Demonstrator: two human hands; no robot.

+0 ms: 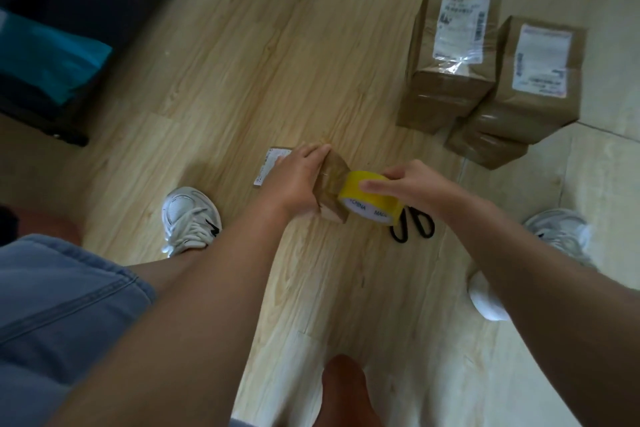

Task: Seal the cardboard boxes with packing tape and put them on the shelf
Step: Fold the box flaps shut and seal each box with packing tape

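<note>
Right hand (412,188) grips tape roll (372,199); left hand (294,180) holds small box (332,180).

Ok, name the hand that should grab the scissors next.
Right, probably: the scissors lie nearest the right hand, though it holds the tape roll; the left hand grips the small box.

four cardboard boxes are counted: one small box (332,178) between the hands, one tall box (446,90) and a second tall box (530,107) stood side by side, and one low box (485,152) at their foot. one roll of yellow tape (372,198) and one pair of black scissors (414,227) are seen, and three white labels (460,28) are counted, one on the small box and one on each tall box. two hands, the left hand (294,180) and the right hand (412,184), and two white shoes (188,218) are shown.
</note>
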